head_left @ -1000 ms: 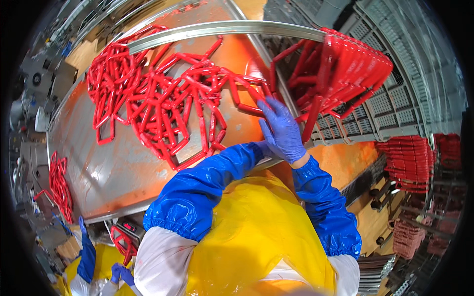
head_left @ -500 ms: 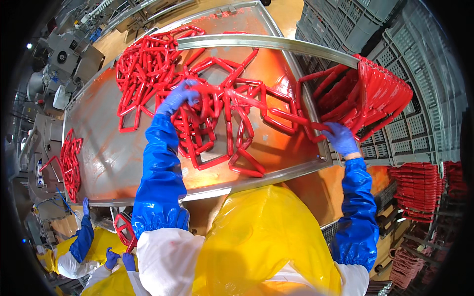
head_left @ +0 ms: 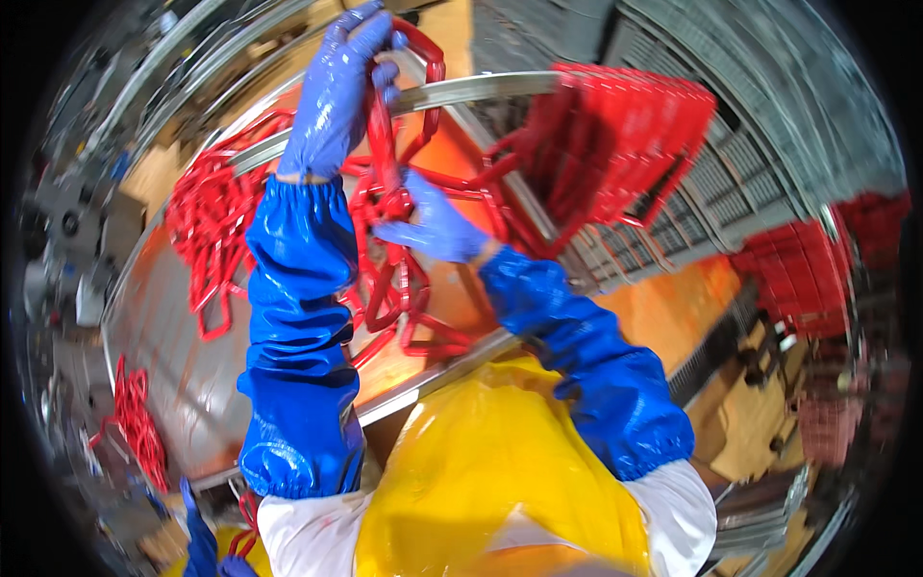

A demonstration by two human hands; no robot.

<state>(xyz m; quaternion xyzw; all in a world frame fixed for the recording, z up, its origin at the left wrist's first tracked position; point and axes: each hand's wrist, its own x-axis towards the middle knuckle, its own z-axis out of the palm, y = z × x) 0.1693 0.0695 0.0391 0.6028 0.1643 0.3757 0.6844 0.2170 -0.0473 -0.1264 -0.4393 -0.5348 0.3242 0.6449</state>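
My left hand (head_left: 336, 101), in a blue glove, is raised above the metal rail (head_left: 481, 89), its fingers curled round a chain of red sausage links (head_left: 382, 135). One link loops over the rail beside it; the rest hang down toward the table. Below, my right hand (head_left: 442, 226), gloved too, is beside the hanging sausages with thumb and fingers apart, slightly blurred. Its fingertips are at the links; whether they touch is unclear. Many loops of red sausages (head_left: 635, 135) hang from the rail's right part.
A heap of red sausages (head_left: 216, 212) lies on the metal table (head_left: 183, 385), with a smaller pile (head_left: 142, 423) at its left end. Grey crates (head_left: 740, 163) are stacked at the right. More sausages (head_left: 793, 279) hang beyond them. A co-worker's blue sleeve (head_left: 200, 539) shows lower left.
My left hand has risen from the table to above the rail, with sausages in it. My right hand has left the hanging loops and moved left to the chain. The view has turned and shifted.
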